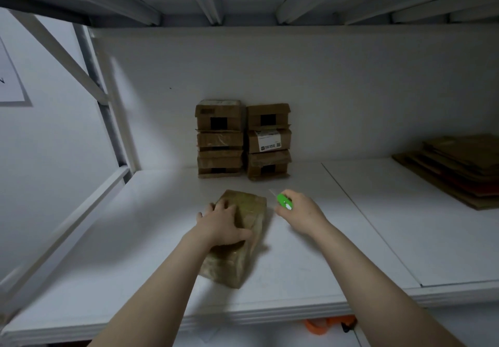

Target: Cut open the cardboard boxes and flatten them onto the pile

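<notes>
A taped brown cardboard box (244,238) lies on the white shelf (310,252) in front of me. My left hand (222,223) rests on top of it, fingers spread and curled over its edges. My right hand (301,211) grips a green utility knife (283,201) just right of the box's far end, its thin blade pointing up and left, clear of the cardboard. Two stacks of small sealed cardboard boxes (243,140) stand against the back wall. A pile of flattened cardboard (459,168) lies at the far right of the shelf.
A white upper shelf with ribs hangs low overhead. A slanted white brace (62,54) and upright post stand on the left. An orange object (324,325) shows below the shelf's front edge. A seam (372,225) splits the shelf surface.
</notes>
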